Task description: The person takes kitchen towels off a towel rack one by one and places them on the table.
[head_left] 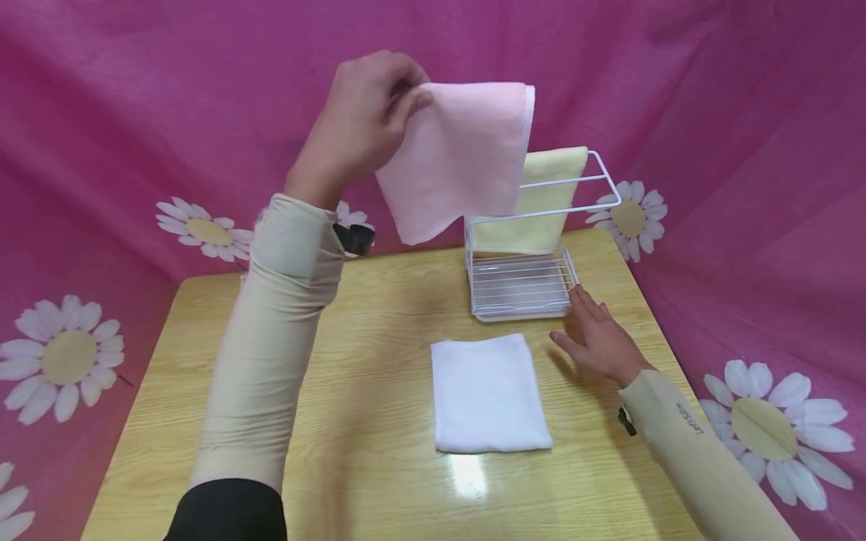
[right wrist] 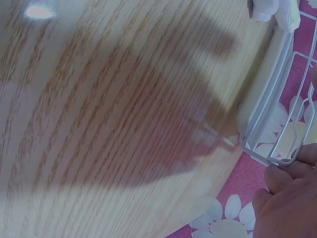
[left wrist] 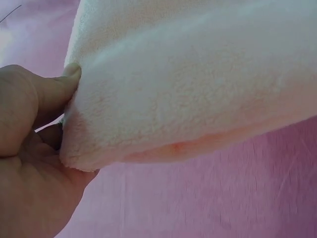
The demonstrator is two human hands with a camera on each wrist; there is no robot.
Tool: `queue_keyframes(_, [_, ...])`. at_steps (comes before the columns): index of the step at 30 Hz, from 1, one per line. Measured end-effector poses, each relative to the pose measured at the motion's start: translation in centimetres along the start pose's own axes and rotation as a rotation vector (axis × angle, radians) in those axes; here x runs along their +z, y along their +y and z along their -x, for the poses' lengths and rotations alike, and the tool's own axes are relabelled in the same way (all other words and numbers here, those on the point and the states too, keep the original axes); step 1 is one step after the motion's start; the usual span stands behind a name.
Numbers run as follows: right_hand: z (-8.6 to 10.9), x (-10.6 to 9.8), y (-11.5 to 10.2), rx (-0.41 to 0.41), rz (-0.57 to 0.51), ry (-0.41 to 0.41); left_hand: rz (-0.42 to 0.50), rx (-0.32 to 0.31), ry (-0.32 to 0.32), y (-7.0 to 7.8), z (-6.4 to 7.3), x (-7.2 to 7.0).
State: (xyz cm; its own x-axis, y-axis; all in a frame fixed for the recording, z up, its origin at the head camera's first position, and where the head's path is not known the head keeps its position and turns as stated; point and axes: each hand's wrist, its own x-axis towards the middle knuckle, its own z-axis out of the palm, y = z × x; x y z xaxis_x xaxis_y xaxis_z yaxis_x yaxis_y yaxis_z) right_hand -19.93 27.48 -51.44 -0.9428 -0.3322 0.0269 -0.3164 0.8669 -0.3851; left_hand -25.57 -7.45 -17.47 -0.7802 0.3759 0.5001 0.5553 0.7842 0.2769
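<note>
Three folded towels. Pink towel (head_left: pixel 463 143) at upper centre, in the air, pinched along its left side by the left hand (head_left: pixel 368 116), thumb against fingers; the far side hangs loose. Right hand (head_left: pixel 598 342), right of centre, has extended fingers, thumb apart, fingertips touching the base corner of the white wire towel rack (head_left: pixel 595 207); looks like steadying, not clasping.

Risks: one-sided hold, so the loose flap could fold over or catch a rail end. It overlaps the yellow towel (head_left: pixel 551 165) on the rear rail, so a low sweep might drag that off. Rack looks light; a hard tug could shift it if the right hand only rests there.

Room: front rails bare at right, left stretch hidden by pink. Backdrop (head_left: pixel 203 113) close behind; right bench (head_left: pixel 582 466) edge near the right hand. White towel (head_left: pixel 490 394) lies below the rack, gap between. Bench widest open at left.
</note>
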Motion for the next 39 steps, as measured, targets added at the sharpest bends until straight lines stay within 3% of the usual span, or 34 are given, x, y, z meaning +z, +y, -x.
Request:
queue_keyframes(6, [0.2, -0.4, 0.1, 0.02, 0.008, -0.034, 0.032, -0.01, 0.066, -1.5, 3.2, -1.6])
queue_keyframes(13, [0.5, -0.6, 0.4, 0.027, 0.007, -0.034, 0.075, -0.027, 0.057, -3.3, 6.9, -2.7])
queue_keyframes(18, [0.6, -0.6, 0.5, 0.019, -0.014, -0.019, 0.099, -0.048, 0.055, -5.2, 9.1, -2.7])
queue_keyframes(29, [0.5, -0.4, 0.6, -0.01, -0.024, 0.006, 0.197, -0.075, 0.009, -9.0, 12.6, 0.5])
queue_keyframes(39, [0.7, -1.1, 0.4, -0.024, -0.014, 0.006, 0.259, -0.028, -0.077, -11.5, 16.2, 4.5])
